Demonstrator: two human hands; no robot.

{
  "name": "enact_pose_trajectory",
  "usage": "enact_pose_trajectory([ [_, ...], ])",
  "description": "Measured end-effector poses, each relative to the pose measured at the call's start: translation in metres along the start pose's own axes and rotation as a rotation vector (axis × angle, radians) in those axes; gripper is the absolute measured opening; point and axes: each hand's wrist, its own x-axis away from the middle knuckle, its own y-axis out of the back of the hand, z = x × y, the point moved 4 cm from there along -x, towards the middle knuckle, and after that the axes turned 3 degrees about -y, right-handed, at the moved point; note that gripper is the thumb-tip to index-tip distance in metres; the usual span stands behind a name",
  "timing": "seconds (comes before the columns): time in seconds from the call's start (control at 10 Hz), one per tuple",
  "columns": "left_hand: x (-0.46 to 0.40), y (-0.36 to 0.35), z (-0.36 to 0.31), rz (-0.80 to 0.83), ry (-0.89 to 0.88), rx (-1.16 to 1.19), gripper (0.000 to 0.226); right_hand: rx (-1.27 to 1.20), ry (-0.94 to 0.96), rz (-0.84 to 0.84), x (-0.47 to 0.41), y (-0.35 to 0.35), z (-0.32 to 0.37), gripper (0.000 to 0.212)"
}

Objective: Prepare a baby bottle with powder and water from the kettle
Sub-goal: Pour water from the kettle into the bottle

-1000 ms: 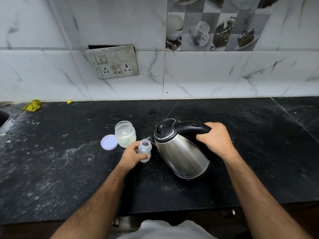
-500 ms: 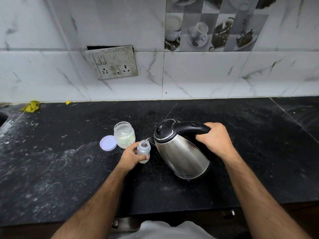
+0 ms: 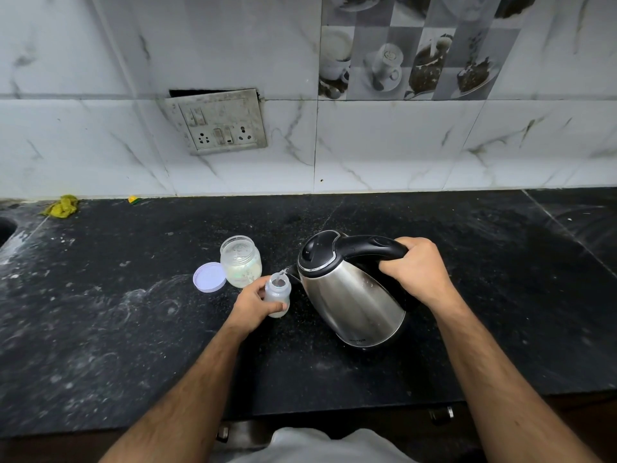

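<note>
The right hand [image 3: 415, 270] is wrapped tight around the black handle of the steel kettle [image 3: 354, 295], which tilts with its spout pointing left, down toward the left hand. The left hand [image 3: 255, 305] grips the small baby bottle [image 3: 277, 294] around its body; the bottle stands upright on the black counter [image 3: 100, 329], mouth up, just under the spout. Just beyond the left hand sit an open powder jar [image 3: 241, 265] and, touching it, its lid [image 3: 209, 276].
</note>
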Motion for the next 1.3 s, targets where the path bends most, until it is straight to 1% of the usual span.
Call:
enact_pose_trajectory([
  [0.4,0.003,-0.001,-0.004,-0.009,-0.001,0.009,0.061,0.009,0.010,0.014,0.003,0.002,0.005,0.013],
  [0.9,0.008,0.001,-0.005,-0.011,0.010,0.012,0.063,0.021,0.030,0.001,0.004,0.001,0.005,0.018],
  [1.1,0.009,0.002,-0.007,0.001,0.006,0.023,0.063,-0.002,0.013,0.003,0.004,0.000,0.003,0.015],
  [1.3,0.007,-0.001,-0.014,0.014,0.002,0.039,0.064,-0.025,0.004,0.001,0.004,-0.002,0.002,0.016],
])
